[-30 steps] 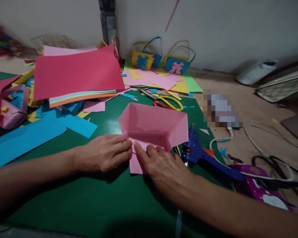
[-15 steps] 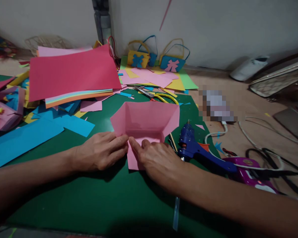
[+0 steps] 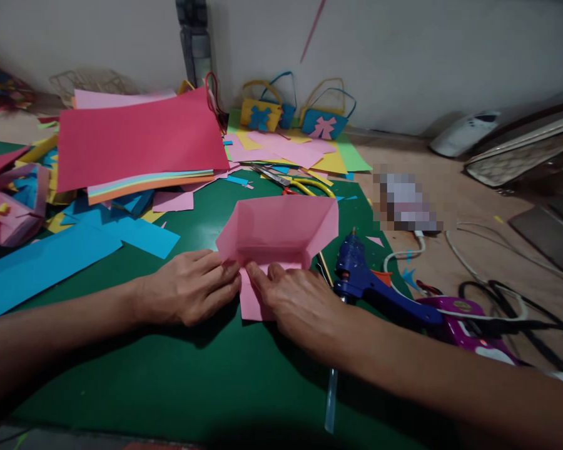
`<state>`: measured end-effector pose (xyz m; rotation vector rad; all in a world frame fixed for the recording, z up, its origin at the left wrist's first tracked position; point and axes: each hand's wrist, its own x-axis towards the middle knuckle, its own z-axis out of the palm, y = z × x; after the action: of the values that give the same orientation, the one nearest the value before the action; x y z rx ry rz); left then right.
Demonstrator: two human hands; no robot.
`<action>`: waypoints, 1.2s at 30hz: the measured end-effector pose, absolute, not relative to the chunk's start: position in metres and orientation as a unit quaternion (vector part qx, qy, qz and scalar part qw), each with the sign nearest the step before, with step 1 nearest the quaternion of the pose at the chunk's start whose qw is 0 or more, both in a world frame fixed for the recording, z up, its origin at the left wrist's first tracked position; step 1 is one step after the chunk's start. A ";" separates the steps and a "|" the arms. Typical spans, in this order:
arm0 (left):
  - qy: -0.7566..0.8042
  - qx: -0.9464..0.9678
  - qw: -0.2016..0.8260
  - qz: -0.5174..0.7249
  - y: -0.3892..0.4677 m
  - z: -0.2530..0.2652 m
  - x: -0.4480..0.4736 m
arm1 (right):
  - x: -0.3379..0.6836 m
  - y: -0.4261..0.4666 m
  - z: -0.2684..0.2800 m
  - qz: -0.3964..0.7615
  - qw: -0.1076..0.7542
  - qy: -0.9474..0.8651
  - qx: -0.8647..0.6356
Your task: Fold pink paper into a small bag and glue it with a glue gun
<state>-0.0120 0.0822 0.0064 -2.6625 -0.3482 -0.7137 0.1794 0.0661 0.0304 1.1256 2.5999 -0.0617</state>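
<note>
No text, brand or number can be read; on the purple device (image 3: 460, 331) a round gold mark (image 3: 463, 305) can be seen but not made out, and a pixelated object (image 3: 409, 200) is obscured.

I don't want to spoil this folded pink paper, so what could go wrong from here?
Two risks, I think. The right forearm passes close to the blue glue gun and crosses over its clear glue stick, so a sideways move might knock it; the nozzle could be hot, though I can't tell. Also, both the left hand and right hand touch the folded pink paper; uneven pressure might crease it.
</note>
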 end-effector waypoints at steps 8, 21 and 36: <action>-0.164 -0.939 0.156 -0.261 0.084 0.007 -0.012 | 0.194 0.054 0.035 0.038 0.051 0.912 0.406; -0.378 -0.839 -0.204 -0.333 0.086 0.041 -0.005 | 0.212 0.058 0.044 0.142 -0.201 0.924 0.294; -0.358 -0.631 -0.672 -0.148 0.098 0.066 -0.013 | 0.206 0.063 0.121 -0.100 -0.129 0.907 0.389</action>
<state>-0.0135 0.0983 0.0665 -3.9341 -2.2301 -0.9251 0.2059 0.0633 0.1207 1.3327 3.1096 -0.3420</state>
